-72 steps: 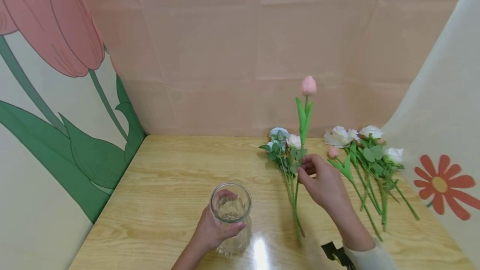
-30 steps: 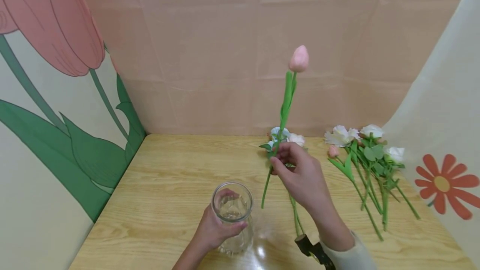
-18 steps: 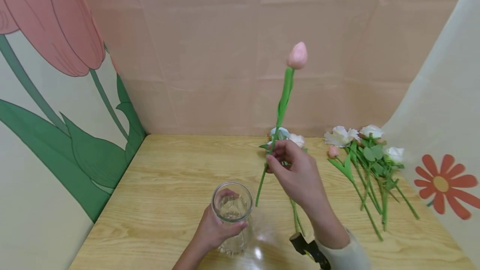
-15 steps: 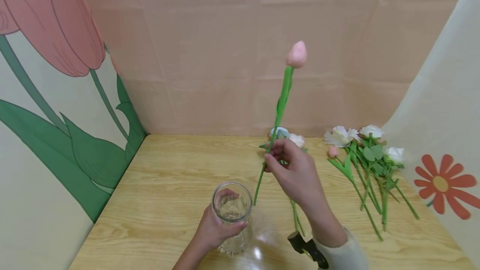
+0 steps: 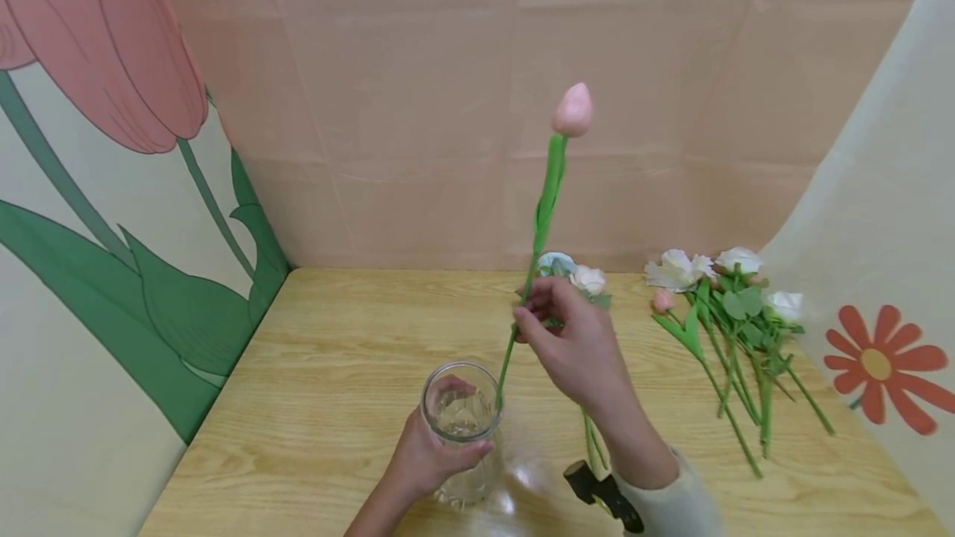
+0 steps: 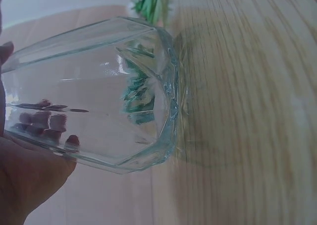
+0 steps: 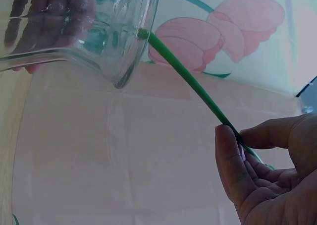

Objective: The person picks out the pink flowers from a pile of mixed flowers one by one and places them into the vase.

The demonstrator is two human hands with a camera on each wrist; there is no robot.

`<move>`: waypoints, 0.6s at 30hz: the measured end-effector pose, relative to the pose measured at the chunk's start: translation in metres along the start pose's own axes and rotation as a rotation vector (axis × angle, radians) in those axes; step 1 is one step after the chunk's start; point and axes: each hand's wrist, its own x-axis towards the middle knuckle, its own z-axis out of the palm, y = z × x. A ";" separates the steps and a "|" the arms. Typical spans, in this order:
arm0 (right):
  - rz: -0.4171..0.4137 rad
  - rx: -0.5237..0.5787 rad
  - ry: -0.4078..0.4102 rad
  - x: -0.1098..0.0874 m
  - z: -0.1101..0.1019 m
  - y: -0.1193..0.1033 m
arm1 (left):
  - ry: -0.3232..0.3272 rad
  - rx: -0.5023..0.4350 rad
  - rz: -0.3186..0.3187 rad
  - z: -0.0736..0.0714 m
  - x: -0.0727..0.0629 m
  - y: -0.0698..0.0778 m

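Head: tulip [image 5: 545, 214] pinched in right grip [image 5: 573, 340].

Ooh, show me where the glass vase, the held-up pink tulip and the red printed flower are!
Glass vase [image 6: 94, 88]: left wrist view, on its clear side wall.
Held-up pink tulip [image 5: 545, 207]: head view, on its green leaves.
Red printed flower [image 5: 876, 365]: head view, on its yellow centre.

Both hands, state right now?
Left hand: closed, holding the glass vase.
Right hand: closed, pinching a pink tulip by its stem.
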 end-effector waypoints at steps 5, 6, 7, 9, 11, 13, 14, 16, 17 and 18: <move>0.000 -0.014 -0.010 -0.001 0.003 -0.001 | 0.008 -0.017 0.004 0.001 0.000 0.000; -0.001 -0.016 -0.011 -0.001 0.004 -0.001 | 0.008 -0.014 0.003 0.001 0.000 0.000; 0.000 -0.016 -0.013 -0.001 0.005 0.000 | 0.008 -0.013 0.002 0.001 -0.001 0.000; -0.001 -0.020 -0.017 -0.002 0.006 0.001 | 0.007 -0.005 0.002 0.001 0.000 0.001; 0.000 -0.029 -0.023 -0.003 0.007 0.002 | 0.006 0.008 0.001 0.001 0.000 0.001; -0.002 -0.035 -0.030 -0.003 0.009 0.003 | 0.007 0.015 0.001 0.001 0.000 0.001; -0.004 -0.042 -0.032 -0.004 0.009 0.003 | 0.008 0.020 0.001 0.001 0.000 0.001; -0.011 -0.055 -0.034 -0.005 0.011 0.004 | 0.013 0.024 0.000 0.001 0.000 0.001; -0.015 -0.061 -0.036 -0.005 0.012 0.005 | 0.014 0.023 -0.001 0.001 0.000 0.001; -0.018 -0.068 -0.038 -0.006 0.012 0.005 | 0.016 0.018 0.000 0.001 0.000 0.001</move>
